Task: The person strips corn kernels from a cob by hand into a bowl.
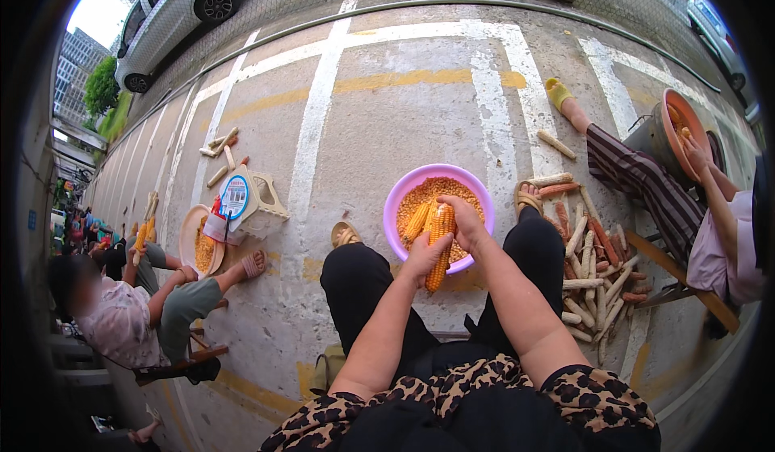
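Observation:
Above a pink-purple basin point(392, 210) between my feet, I hold a yellow ear of corn point(438, 270) at a slant. My left hand point(424, 257) is closed round its lower part. My right hand point(463, 224) grips the same ear from the right, higher up, its fingers partly hidden behind it. Loose orange-yellow corn kernels point(452, 189) fill much of the basin. Another ear of corn point(415, 223) lies on them, just left of the held one. The kernels under my hands are hidden.
A heap of stripped corn cobs point(599, 284) lies by my right foot. A person point(731, 242) with an orange basin point(686, 117) sits at the right. Another person point(121, 323) sits at the left by a shallow basin point(190, 238) and a plastic stool point(262, 202). A wire fence and cars stand beyond.

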A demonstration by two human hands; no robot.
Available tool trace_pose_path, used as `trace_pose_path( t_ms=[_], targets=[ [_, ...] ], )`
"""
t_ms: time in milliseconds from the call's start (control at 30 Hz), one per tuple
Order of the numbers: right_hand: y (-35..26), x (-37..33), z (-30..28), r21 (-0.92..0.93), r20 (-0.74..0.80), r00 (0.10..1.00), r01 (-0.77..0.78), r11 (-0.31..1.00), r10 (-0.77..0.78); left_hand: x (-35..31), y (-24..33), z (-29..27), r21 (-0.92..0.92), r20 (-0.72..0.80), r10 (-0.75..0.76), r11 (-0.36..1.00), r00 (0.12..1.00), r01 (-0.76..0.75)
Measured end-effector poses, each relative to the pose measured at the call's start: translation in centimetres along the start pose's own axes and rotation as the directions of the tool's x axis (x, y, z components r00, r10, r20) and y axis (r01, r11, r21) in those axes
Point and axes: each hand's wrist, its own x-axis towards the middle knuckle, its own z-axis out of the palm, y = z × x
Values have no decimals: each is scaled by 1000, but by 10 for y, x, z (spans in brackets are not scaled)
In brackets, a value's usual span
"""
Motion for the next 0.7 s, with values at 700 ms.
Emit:
trace_pose_path(
  t_ms=[700],
  targets=[
    [-7,-12,4,-133,-6,992,121,984,-123,1,-1,2,41,27,2,999,1000,-3]
  ],
)
